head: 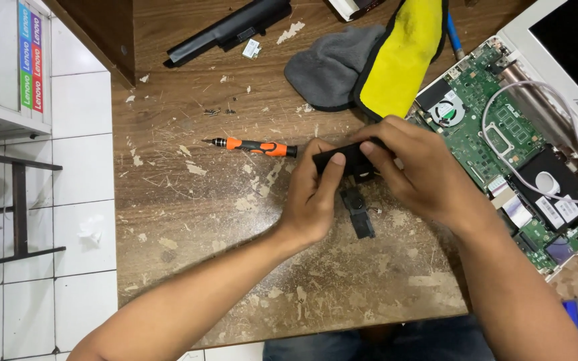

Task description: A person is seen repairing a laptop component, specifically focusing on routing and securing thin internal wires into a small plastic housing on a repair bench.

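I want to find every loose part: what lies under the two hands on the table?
A black elongated part lies on the wooden table below the left hand and right hand. Its upper end is covered.

Your left hand and right hand cover most of the small black part, so its shape can't be read. Your thumb hides the screwdriver at its handle end. The opened laptop runs off the right edge, its screen cut away. The long black battery and yellow cloth are clipped at the top. Those tiny dark screws? Too small to count.
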